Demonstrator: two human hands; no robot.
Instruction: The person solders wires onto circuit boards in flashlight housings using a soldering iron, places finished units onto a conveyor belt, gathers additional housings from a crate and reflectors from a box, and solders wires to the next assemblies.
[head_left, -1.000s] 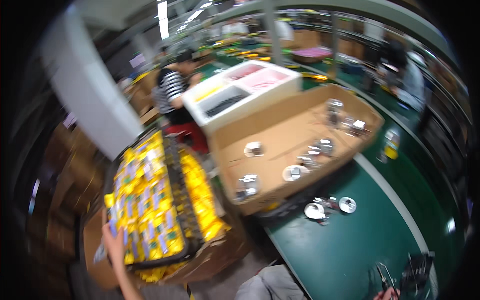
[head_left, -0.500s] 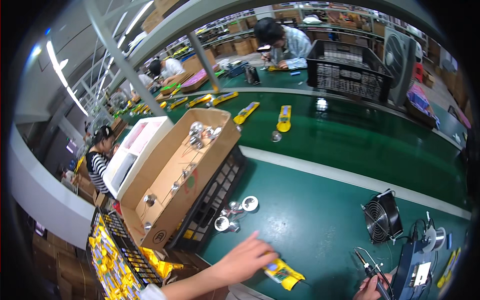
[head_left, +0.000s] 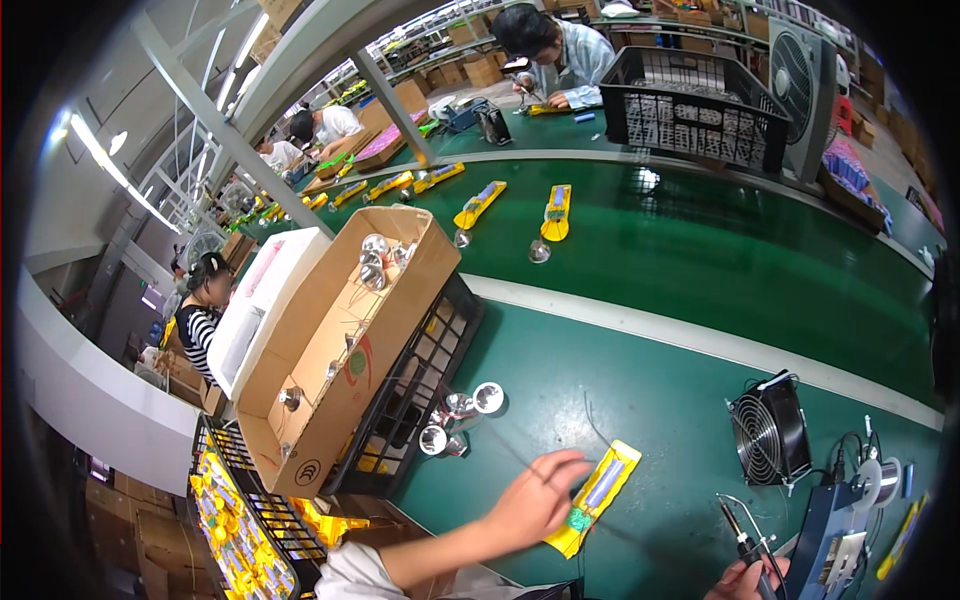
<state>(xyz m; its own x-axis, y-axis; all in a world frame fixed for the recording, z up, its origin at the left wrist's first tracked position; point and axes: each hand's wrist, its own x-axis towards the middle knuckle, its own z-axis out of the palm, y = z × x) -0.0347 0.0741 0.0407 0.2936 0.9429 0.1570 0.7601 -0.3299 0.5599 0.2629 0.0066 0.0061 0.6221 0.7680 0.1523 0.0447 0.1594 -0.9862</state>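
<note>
On the green bench in front of me lies a yellow plastic casing with a blue-wrapped cell and a small green circuit board on it. Thin dark wires trail from it. My left hand is at the casing's left side, fingers stretched and slightly bent, gripping nothing that I can see; whether the fingertips touch the casing is unclear. At the lower right, my right hand is closed round a soldering iron, which has a thin curved metal tube alongside its tip.
Several silvery lamp reflectors sit left on the bench, beside a cardboard box on a black crate. A fan and a blue soldering station with a solder reel stand right. Beyond runs a green conveyor carrying yellow casings; co-workers sit across.
The yellow casing has been turned and now slants up to the right, its cell showing. My left hand has shifted right with it. My right hand still holds the soldering iron.
</note>
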